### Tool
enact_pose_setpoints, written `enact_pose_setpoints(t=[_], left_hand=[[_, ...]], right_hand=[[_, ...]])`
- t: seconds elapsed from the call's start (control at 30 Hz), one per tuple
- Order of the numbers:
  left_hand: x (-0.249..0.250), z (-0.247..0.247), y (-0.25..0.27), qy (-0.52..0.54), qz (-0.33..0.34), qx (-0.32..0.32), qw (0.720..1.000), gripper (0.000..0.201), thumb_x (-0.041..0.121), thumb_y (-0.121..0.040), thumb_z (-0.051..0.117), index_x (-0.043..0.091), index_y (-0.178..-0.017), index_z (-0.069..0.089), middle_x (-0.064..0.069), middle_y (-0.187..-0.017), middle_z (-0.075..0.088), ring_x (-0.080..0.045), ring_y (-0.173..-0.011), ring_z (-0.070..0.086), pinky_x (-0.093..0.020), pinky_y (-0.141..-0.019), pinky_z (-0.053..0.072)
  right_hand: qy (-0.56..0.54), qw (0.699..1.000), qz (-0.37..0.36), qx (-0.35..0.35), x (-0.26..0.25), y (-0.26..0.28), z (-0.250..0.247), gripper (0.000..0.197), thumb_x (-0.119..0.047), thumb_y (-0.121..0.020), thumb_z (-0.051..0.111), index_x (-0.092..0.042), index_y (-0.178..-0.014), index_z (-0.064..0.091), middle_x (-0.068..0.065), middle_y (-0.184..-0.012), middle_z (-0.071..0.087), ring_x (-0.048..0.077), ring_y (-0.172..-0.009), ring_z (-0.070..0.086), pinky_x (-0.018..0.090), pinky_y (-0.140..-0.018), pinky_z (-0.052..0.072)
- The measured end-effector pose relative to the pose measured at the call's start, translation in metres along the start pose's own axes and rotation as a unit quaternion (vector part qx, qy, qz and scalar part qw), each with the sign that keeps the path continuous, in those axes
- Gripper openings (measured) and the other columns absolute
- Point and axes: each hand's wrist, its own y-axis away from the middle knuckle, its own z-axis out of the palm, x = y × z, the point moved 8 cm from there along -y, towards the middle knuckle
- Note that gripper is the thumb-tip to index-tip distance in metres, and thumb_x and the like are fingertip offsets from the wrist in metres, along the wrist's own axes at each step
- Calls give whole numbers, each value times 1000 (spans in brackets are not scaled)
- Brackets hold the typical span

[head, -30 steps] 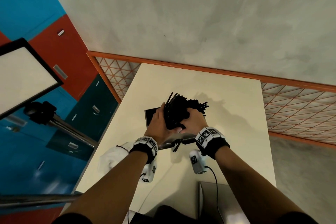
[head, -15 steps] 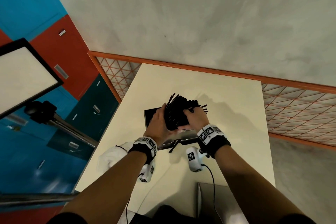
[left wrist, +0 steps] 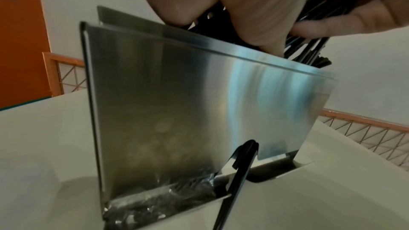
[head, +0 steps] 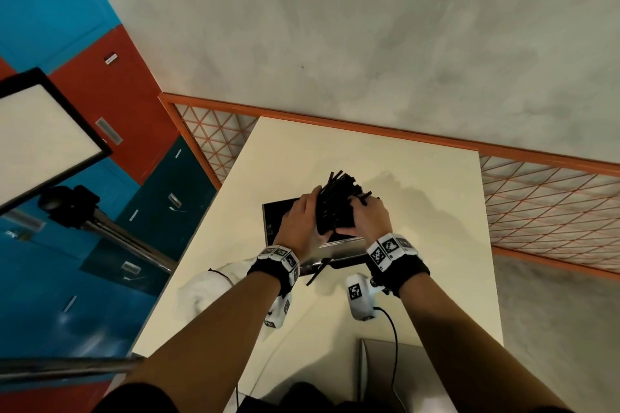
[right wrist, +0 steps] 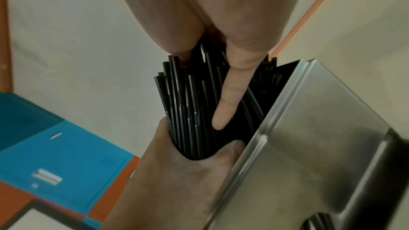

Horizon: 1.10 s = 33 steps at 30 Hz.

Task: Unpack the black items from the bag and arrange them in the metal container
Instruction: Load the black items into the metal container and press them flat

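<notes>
A bundle of black straws (head: 335, 204) stands tilted in the open top of the metal container (head: 268, 221) on the cream table. My left hand (head: 300, 221) grips the bundle from the left, with its thumb near the container rim (right wrist: 309, 137). My right hand (head: 369, 221) holds the straws (right wrist: 190, 111) from the right, one finger (right wrist: 230, 93) lying straight along them. One loose black straw (head: 315, 273) leans against the container's near wall (left wrist: 199, 111). The lower ends of the bundle are hidden inside the container.
A white bag (head: 201, 288) lies at the table's left edge by my left forearm. A grey metal box (head: 385, 372) sits at the near edge. An orange mesh railing (head: 536, 198) runs behind the table. A light panel on a stand (head: 40, 131) is at the left.
My right hand has slid from the near side of the bundle up to its right side. The left hand keeps its hold and the container has not moved.
</notes>
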Motion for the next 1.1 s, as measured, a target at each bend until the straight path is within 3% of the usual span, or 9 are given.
enact_pose_setpoints(t=[0.13,0.23,0.37,0.57,0.73,0.83,0.93,1.0,1.1], left_hand=[[-10,2,1,-13,-11,-10,1000,90,19,-80,73,25,-154,21,-1,-139,50,-24,-123,51,-49,-96,52],[-14,5,3,-27,-2,-27,999,94,16,-79,73,29,-155,20,2,-140,49,-22,-123,48,-46,-99,51],[-16,9,9,-15,21,-47,999,98,16,-81,74,30,-158,15,0,-143,42,-22,-126,44,-42,-105,48],[-20,6,15,43,28,-33,998,96,52,-83,74,17,-158,25,-3,-150,32,-21,-138,34,-30,-115,33],[-19,7,15,56,4,-42,998,109,62,-75,77,18,-158,20,-1,-150,30,-18,-134,38,-34,-113,39],[-19,7,15,56,-4,-34,998,108,61,-75,77,16,-156,24,-1,-148,33,-20,-134,38,-37,-114,39],[-18,8,15,43,-10,-33,998,108,67,-72,70,17,-155,23,-1,-146,32,-21,-134,38,-41,-114,39],[-18,8,16,28,-3,-30,999,109,72,-70,63,17,-155,22,-1,-146,30,-22,-133,37,-43,-114,39],[-17,7,17,13,11,-4,1000,108,74,-70,62,16,-153,26,-3,-146,31,-24,-133,38,-45,-113,40]], right_hand=[[132,989,-64,10,-4,6,-2,29,-38,-94,49,-17,-107,65,7,-95,71,25,-80,70,38,-67,62],[261,956,-133,6,-10,11,-5,38,-46,-98,44,-14,-105,64,4,-87,68,26,-82,65,30,-69,50],[250,957,-150,15,-9,20,-18,42,-54,-96,47,-15,-108,61,-1,-91,65,17,-83,58,26,-71,40],[149,986,-80,9,6,25,-7,39,-46,-102,38,-14,-112,57,8,-103,65,26,-91,59,34,-77,42],[194,972,-130,-27,7,26,17,46,-45,-102,37,-9,-109,64,12,-109,69,30,-102,62,38,-90,48],[243,944,-215,62,-11,28,1,33,-36,-102,40,-9,-101,59,9,-101,64,29,-93,59,34,-78,45],[228,913,-288,179,-26,32,-26,27,-32,-96,44,-11,-106,58,5,-106,57,26,-98,53,40,-85,46],[231,912,-269,205,-25,23,-38,33,-32,-96,46,-11,-121,56,7,-122,53,27,-113,50,44,-95,44],[239,947,-180,115,-12,5,-27,43,-32,-102,43,-5,-135,48,13,-139,45,31,-128,45,41,-106,39]])
